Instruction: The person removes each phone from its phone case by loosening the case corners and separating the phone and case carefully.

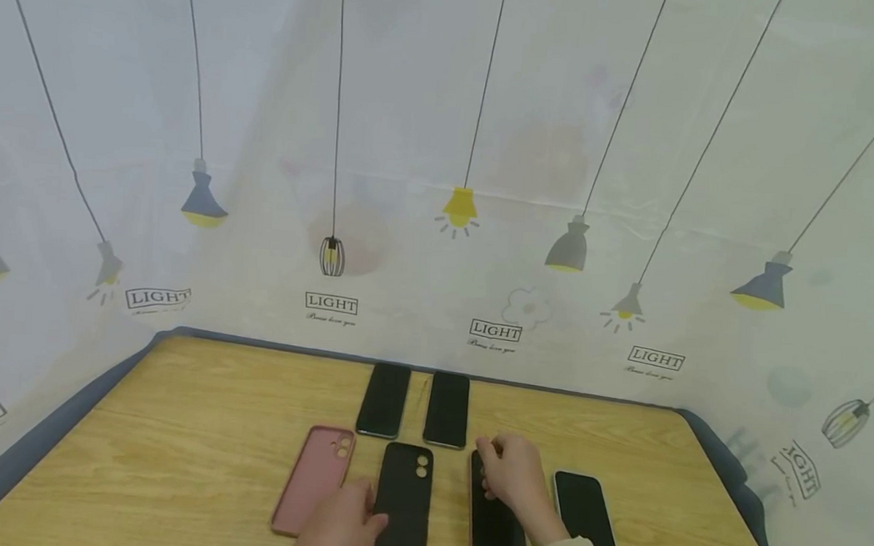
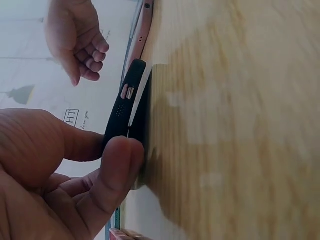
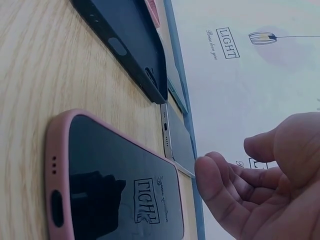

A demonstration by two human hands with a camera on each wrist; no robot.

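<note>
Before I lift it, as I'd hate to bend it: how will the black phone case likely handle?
The black phone case is probably light, since it looks hollow, with no phone inside. It likely flexes somewhat, given its thin walls. Its broad, flat back makes rolling unlikely.

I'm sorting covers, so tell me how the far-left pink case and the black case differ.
In the head view, the pink case slants, its top leaning right, while the black case lies nearly straight. The left hand pinches the black case's edge; the pink case isn't in its grip. Both show camera openings at upper right.
</note>
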